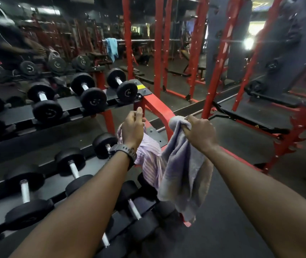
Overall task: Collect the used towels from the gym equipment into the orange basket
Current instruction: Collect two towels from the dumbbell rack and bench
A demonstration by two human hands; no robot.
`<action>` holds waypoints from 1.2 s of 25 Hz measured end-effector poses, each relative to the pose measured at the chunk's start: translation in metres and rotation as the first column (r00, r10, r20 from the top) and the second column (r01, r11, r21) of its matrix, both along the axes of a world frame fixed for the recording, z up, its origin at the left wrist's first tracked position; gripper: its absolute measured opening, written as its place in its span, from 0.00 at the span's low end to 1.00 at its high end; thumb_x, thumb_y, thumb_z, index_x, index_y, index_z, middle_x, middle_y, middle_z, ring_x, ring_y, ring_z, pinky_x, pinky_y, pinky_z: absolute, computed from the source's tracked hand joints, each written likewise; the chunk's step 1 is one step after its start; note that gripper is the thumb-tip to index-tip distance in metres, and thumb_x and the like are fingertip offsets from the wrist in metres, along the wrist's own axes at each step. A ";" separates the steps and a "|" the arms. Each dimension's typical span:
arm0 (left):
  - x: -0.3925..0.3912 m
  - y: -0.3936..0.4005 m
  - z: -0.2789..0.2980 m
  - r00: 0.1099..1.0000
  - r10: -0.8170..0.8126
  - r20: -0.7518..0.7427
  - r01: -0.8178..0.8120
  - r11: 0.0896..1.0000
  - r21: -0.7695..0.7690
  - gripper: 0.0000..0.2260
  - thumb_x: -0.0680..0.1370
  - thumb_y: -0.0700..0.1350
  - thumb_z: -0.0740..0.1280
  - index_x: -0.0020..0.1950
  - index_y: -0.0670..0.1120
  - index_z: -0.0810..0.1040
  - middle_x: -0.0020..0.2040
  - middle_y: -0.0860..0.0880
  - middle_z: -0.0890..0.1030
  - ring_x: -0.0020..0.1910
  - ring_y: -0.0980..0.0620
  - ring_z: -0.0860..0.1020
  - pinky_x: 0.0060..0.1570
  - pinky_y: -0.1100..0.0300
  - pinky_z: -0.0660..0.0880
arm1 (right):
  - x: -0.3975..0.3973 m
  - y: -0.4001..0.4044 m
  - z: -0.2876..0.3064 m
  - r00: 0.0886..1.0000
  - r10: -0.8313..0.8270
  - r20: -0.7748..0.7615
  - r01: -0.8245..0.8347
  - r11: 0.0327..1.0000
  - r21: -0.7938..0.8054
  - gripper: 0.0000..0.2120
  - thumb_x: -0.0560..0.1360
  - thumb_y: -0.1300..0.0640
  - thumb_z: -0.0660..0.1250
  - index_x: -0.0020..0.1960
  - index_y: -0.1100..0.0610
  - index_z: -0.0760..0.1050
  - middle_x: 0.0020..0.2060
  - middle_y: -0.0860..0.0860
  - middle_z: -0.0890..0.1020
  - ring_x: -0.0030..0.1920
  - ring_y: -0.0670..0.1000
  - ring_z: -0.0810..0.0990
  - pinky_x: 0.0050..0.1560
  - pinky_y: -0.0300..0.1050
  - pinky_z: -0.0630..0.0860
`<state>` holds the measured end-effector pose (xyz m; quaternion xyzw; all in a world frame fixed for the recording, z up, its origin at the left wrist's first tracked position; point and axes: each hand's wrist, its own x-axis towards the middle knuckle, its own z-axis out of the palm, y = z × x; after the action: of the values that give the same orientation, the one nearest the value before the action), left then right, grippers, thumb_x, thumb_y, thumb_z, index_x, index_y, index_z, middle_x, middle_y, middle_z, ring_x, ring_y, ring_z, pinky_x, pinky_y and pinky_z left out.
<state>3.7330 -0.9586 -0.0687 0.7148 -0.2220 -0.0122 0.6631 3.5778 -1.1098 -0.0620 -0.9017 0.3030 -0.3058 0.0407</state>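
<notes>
Dim gym floor with dark rubber matting fills the frame, red steel racks rising across the upper centre and right. A black dumbbell rack (59, 116) runs diagonally from the left edge toward the centre, rows of black dumbbells resting in it.

Two bare forearms reach in from the bottom edge. At centre right, the right hand (199, 132) is closed in a fist round the bunched top of a grey towel (183, 175), which hangs limp below the fist in soft folds. At centre, the left hand (133, 126), a black watch on its wrist, is loosely curled with the thumb raised; a striped lilac towel (151, 164) hangs just behind and below it, over the rack's end. Whether the fingers grip it cannot be told.

A blue towel (112, 47) is draped over a bar in the upper centre, well apart from both hands. No orange basket is in view.

Both near towels look light, soft and floppy. Bunching a handful near the top edge should carry them; trailing ends may snag on dumbbell handles.
</notes>
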 end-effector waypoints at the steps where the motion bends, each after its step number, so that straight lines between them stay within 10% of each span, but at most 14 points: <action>1: 0.019 -0.015 -0.008 1.000 -0.004 -0.016 0.004 1.000 0.010 0.23 0.75 0.68 0.55 0.42 0.50 0.77 0.39 0.50 0.84 0.42 0.48 0.83 0.53 0.43 0.79 | 0.017 -0.013 -0.009 1.000 0.001 -0.012 -0.001 1.000 -0.005 0.12 0.77 0.46 0.65 0.53 0.53 0.78 0.42 0.61 0.84 0.43 0.67 0.83 0.42 0.55 0.77; 14: 0.221 -0.207 -0.185 0.982 0.171 -0.085 -0.133 0.933 0.334 0.12 0.78 0.52 0.64 0.51 0.44 0.78 0.51 0.45 0.81 0.56 0.40 0.78 0.51 0.52 0.72 | 0.205 -0.150 -0.158 0.991 0.118 -0.059 -0.105 0.978 0.181 0.09 0.74 0.47 0.69 0.52 0.49 0.78 0.42 0.56 0.85 0.42 0.66 0.83 0.38 0.54 0.77; 17: 0.251 -0.244 -0.238 0.972 0.214 -0.102 -0.123 0.823 0.554 0.29 0.71 0.55 0.74 0.69 0.50 0.70 0.76 0.42 0.63 0.75 0.39 0.60 0.65 0.41 0.67 | 0.232 -0.174 -0.187 0.993 0.116 -0.031 -0.109 0.979 0.174 0.10 0.74 0.46 0.69 0.53 0.49 0.78 0.43 0.55 0.86 0.42 0.65 0.83 0.38 0.55 0.78; 20: 0.261 -0.271 -0.286 0.910 0.293 -0.293 -0.058 0.790 0.611 0.50 0.66 0.60 0.79 0.79 0.57 0.52 0.81 0.43 0.46 0.79 0.41 0.48 0.68 0.33 0.61 | 0.256 -0.190 -0.211 0.991 0.132 -0.025 -0.124 0.971 0.204 0.10 0.75 0.46 0.68 0.54 0.49 0.78 0.44 0.55 0.86 0.43 0.66 0.83 0.39 0.57 0.79; 22: 0.263 -0.281 -0.305 0.854 0.359 -0.377 -0.087 0.812 0.577 0.46 0.71 0.62 0.74 0.81 0.57 0.50 0.80 0.43 0.52 0.77 0.41 0.57 0.67 0.37 0.62 | 0.265 -0.196 -0.221 0.991 0.135 -0.015 -0.129 0.971 0.203 0.10 0.75 0.46 0.67 0.53 0.49 0.78 0.44 0.55 0.85 0.43 0.65 0.83 0.37 0.57 0.79; 26: 0.264 -0.277 -0.330 0.999 0.035 -0.037 0.008 0.606 0.795 0.24 0.74 0.54 0.71 0.66 0.49 0.69 0.67 0.40 0.71 0.62 0.37 0.72 0.54 0.46 0.70 | 0.272 -0.209 -0.227 0.996 0.094 -0.007 -0.091 0.976 0.197 0.10 0.76 0.48 0.68 0.53 0.51 0.79 0.43 0.56 0.85 0.43 0.65 0.83 0.39 0.58 0.79; 30: 0.272 -0.266 -0.295 0.996 0.045 -0.073 0.013 0.762 0.647 0.07 0.75 0.49 0.68 0.49 0.47 0.76 0.50 0.43 0.83 0.50 0.39 0.80 0.43 0.54 0.74 | 0.265 -0.215 -0.209 0.997 0.067 0.047 -0.075 0.978 0.194 0.10 0.75 0.51 0.71 0.52 0.55 0.80 0.41 0.58 0.85 0.41 0.66 0.83 0.37 0.55 0.78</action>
<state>4.0046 -1.2242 -0.3637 0.9002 -0.1701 -0.1122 0.3848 3.8426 -1.3247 -0.2713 -0.8972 0.2983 -0.2912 0.1459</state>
